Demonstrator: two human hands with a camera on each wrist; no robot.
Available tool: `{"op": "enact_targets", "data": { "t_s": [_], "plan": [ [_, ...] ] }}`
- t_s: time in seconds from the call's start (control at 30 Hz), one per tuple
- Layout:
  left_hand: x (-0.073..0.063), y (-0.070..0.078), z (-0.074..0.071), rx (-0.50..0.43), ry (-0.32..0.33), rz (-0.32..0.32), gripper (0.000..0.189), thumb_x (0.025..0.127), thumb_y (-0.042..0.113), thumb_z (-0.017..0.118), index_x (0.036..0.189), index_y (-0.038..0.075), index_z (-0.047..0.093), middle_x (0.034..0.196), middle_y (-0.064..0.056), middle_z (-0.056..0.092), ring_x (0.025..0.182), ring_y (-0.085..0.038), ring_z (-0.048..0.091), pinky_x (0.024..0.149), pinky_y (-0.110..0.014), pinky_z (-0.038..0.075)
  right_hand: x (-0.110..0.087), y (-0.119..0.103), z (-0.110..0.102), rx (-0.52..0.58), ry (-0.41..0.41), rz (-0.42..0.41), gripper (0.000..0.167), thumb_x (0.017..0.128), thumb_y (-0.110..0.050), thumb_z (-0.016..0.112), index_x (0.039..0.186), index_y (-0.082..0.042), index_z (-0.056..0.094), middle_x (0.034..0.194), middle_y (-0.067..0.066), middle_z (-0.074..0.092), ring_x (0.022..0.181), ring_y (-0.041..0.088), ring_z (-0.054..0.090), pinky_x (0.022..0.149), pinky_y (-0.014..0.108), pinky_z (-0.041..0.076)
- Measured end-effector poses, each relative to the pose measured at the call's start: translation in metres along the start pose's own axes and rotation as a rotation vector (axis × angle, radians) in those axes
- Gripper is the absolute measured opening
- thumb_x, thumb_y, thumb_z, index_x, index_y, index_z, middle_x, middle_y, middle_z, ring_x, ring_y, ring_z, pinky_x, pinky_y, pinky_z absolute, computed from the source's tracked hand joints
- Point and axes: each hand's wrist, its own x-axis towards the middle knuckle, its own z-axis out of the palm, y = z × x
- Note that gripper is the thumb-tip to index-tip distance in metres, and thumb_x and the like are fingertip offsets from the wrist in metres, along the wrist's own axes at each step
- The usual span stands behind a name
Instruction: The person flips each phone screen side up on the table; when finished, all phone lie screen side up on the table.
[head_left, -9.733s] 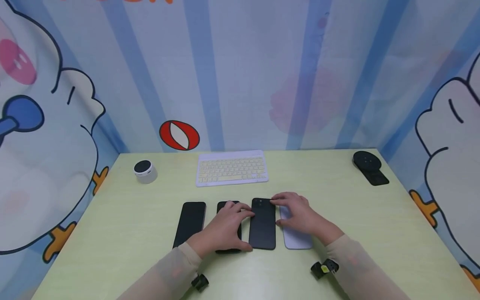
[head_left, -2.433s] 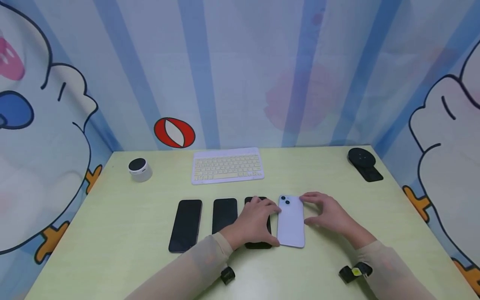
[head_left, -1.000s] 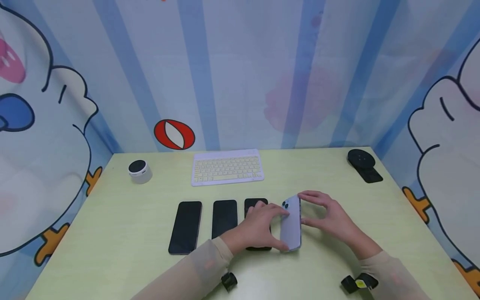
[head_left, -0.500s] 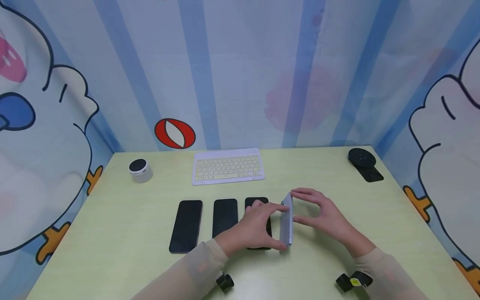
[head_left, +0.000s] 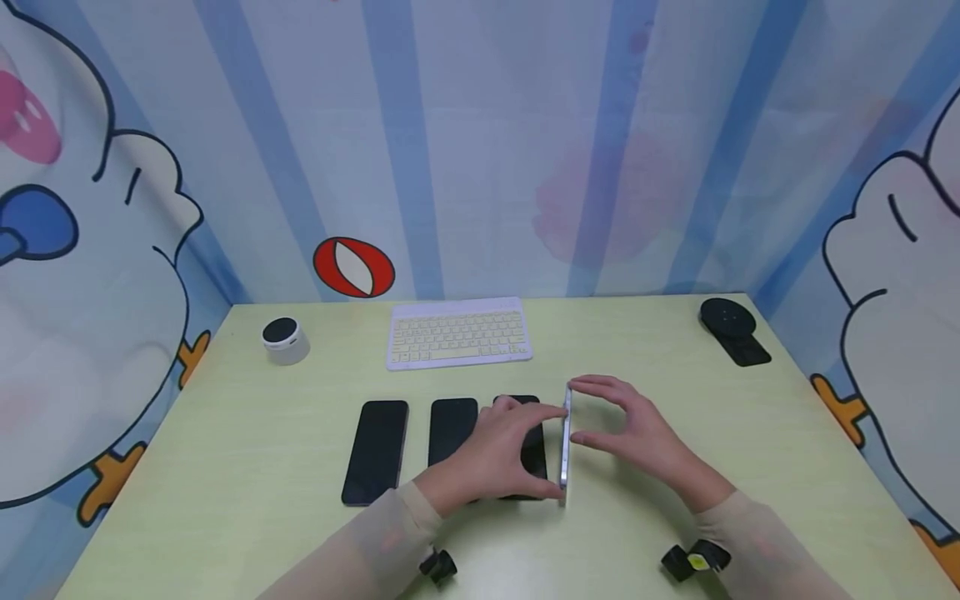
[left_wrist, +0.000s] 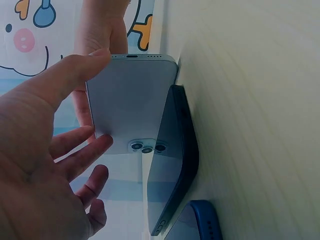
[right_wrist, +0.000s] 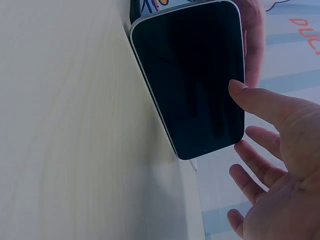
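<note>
A pale purple smartphone [head_left: 566, 442] stands on its long edge between my hands, seen nearly edge-on from the head. My left hand [head_left: 491, 458] holds it by thumb and index finger from the left. In the left wrist view its plain back [left_wrist: 130, 100] with the cameras shows. My right hand [head_left: 637, 433] holds it from the right, fingertips at the far top corner and thumb nearer. The dark screen [right_wrist: 190, 80] faces that hand in the right wrist view. Just left lies a black smartphone [head_left: 535, 454], screen up, partly covered by my left hand.
Two more black smartphones lie screen up further left, one in the middle [head_left: 452, 429] and one at the far left [head_left: 375, 454]. Behind them are a pale purple keyboard [head_left: 460, 335], a small white speaker [head_left: 286, 343] and a black folding stand [head_left: 731, 329] at the back right.
The purple smartphone has gone from lying back up to upright on its edge, shifting left with both hands. Earlier, the third black smartphone lay back up; it now lies screen up.
</note>
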Motion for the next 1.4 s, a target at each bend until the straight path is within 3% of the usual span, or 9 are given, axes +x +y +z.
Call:
{"op": "enact_targets", "data": {
  "t_s": [0.47,0.77,0.93,1.13,1.4],
  "plan": [
    [-0.004,-0.004,-0.001,0.015,0.037,0.021,0.090,0.072,0.050,0.092,0.150,0.028,0.053,0.148,0.015,0.058,0.117,-0.015,0.045,0.098,-0.045,0.037,0.004,-0.002,0.004,-0.039,-0.015,0.015,0.072,0.078,-0.018,0.092,0.143,-0.021,0.062,0.150,0.008,0.057,0.143,0.037,0.047,0.113,0.066,0.037],
    [-0.008,-0.010,-0.002,-0.013,0.035,0.015,0.088,0.074,0.050,0.091,0.150,0.028,0.054,0.148,0.015,0.058,0.117,-0.015,0.044,0.097,-0.043,0.035,0.005,0.012,0.010,-0.061,-0.044,-0.001,0.083,0.073,-0.008,0.093,0.147,-0.020,0.058,0.149,0.007,0.059,0.140,0.037,0.051,0.112,0.064,0.039],
    [-0.010,-0.014,-0.001,-0.020,0.026,-0.013,0.085,0.075,0.047,0.092,0.150,0.029,0.055,0.147,0.014,0.058,0.117,-0.014,0.043,0.096,-0.040,0.034,0.006,0.018,0.012,-0.148,-0.049,-0.015,0.086,0.066,-0.002,0.095,0.143,-0.017,0.062,0.142,0.009,0.064,0.134,0.038,0.056,0.110,0.061,0.041],
    [-0.010,-0.015,0.002,-0.047,0.030,-0.023,0.082,0.075,0.044,0.092,0.147,0.025,0.058,0.144,0.011,0.062,0.114,-0.014,0.043,0.095,-0.040,0.034,0.004,0.018,0.007,-0.286,-0.042,-0.007,0.081,0.063,-0.006,0.096,0.138,-0.017,0.066,0.135,0.010,0.068,0.128,0.039,0.058,0.104,0.063,0.038],
    [-0.006,-0.014,0.007,0.030,0.055,-0.044,0.082,0.073,0.045,0.093,0.144,0.024,0.060,0.140,0.010,0.064,0.116,-0.015,0.046,0.097,-0.040,0.035,0.002,0.023,-0.001,-0.317,-0.073,0.029,0.072,0.067,-0.013,0.096,0.134,-0.017,0.069,0.131,0.010,0.069,0.127,0.040,0.058,0.103,0.065,0.038]
  ]
}}
